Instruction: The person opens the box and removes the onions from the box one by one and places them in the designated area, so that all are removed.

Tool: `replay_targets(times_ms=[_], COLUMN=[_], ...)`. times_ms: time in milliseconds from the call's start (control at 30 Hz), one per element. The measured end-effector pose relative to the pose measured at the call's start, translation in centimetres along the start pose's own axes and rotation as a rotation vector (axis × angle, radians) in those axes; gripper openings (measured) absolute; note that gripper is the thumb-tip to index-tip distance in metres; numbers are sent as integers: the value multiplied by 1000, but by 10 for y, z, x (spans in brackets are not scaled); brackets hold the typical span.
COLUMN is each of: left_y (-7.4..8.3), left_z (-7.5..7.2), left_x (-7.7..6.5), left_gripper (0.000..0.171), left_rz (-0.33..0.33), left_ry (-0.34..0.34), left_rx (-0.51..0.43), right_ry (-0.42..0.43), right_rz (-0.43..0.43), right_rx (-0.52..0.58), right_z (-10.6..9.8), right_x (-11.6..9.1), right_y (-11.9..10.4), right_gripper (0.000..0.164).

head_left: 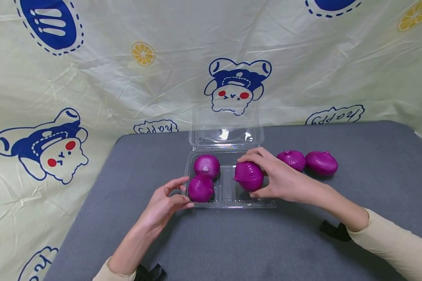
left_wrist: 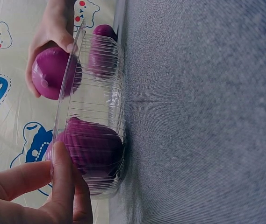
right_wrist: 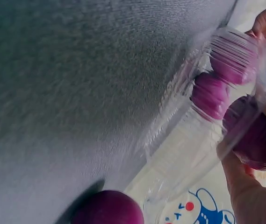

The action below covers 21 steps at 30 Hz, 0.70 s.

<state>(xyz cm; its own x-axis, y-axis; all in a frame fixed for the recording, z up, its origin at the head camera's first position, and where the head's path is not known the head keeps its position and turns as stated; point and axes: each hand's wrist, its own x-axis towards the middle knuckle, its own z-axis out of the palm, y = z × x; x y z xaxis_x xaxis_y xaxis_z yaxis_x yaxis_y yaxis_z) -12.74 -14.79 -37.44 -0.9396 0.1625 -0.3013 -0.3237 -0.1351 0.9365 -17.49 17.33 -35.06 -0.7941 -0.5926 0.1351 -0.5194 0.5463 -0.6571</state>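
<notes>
A clear plastic container (head_left: pixel 229 204) lies on the table with its lid raised at the back. My left hand (head_left: pixel 166 203) pinches its near left rim between thumb and fingers, as the left wrist view shows. Two purple onions, one behind (head_left: pixel 206 166) and one in front (head_left: pixel 201 188), sit in the left compartment. My right hand (head_left: pixel 281 177) grips another purple onion (head_left: pixel 249 176) by its sides, over the right compartment. In the left wrist view this held onion (left_wrist: pixel 51 74) is at rim height, mostly above the tray.
Two more purple onions, a nearer-in one (head_left: pixel 291 160) and an outer one (head_left: pixel 321 163), lie on the grey table (head_left: pixel 239 242) right of the container. The transparent lid (head_left: pixel 226 136) leans back toward a printed curtain (head_left: pixel 176 89) behind the table.
</notes>
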Motion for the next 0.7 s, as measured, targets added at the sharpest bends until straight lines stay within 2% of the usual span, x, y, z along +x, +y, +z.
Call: replay_targets(times_ms=[700], left_y=[-1], left_z=[0], left_x=[0], left_gripper=[57], left_rz=[-4], left_ry=[10], left_rx=[-19], right_ry=[114], right_rz=[-43], right_rx=[-197], right_z=[-32], right_x=[-44], right_y=[6], right_gripper=[87])
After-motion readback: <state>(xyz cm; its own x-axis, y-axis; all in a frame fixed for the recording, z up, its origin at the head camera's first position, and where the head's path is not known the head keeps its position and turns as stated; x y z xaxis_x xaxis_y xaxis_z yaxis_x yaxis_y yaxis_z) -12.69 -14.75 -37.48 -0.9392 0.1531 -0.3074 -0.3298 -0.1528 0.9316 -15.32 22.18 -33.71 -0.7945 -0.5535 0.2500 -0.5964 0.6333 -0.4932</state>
